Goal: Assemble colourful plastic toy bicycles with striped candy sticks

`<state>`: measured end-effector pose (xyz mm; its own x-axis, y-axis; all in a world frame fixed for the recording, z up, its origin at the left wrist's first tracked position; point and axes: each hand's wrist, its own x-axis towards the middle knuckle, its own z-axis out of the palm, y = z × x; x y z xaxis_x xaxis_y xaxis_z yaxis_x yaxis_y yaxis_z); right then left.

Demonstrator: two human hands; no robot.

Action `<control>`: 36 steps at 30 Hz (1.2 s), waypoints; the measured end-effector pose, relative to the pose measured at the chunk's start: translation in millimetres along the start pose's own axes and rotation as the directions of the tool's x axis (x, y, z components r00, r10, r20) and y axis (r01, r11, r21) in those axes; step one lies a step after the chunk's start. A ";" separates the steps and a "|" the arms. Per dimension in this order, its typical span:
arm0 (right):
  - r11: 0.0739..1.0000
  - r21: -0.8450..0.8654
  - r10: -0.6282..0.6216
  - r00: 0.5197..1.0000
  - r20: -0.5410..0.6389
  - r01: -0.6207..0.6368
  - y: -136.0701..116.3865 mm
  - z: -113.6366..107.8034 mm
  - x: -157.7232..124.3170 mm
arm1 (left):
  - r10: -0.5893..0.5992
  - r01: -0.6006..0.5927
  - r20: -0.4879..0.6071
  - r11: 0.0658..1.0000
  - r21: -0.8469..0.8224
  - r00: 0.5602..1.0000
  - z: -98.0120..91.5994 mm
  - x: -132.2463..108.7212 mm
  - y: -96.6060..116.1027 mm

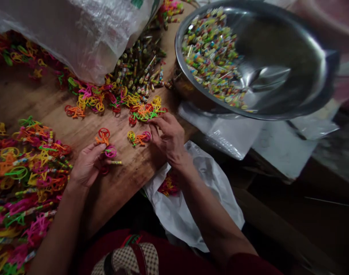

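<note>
My left hand (88,162) is closed on a small plastic toy bicycle (102,138), orange with a red wheel and a pink wheel. A thin candy-filled tube (116,163) pokes out beside its fingers. My right hand (169,138) pinches the edge of a green toy bicycle (144,115) at the near end of a bright cluster. Just left of the right hand, another toy bicycle (140,138) with an orange frame lies alone on the wooden table (119,187). The fingers partly hide what each hand grips.
A large heap of toy bicycles with tubes (25,183) covers the table's left. Behind lie loose candy tubes (140,65) and a white plastic sack (85,34). A metal basin (286,49) holds many short tubes. Below the table edge hangs an opened white bag (211,179).
</note>
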<state>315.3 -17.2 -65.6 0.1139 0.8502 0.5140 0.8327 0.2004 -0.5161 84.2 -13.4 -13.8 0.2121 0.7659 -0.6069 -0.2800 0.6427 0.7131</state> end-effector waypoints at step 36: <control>0.924 -0.364 0.156 0.756 0.636 0.115 111.8 -78.5 198.5 | -0.284 0.284 0.000 0.959 -0.001 0.959 -15.7 0.8 -10.8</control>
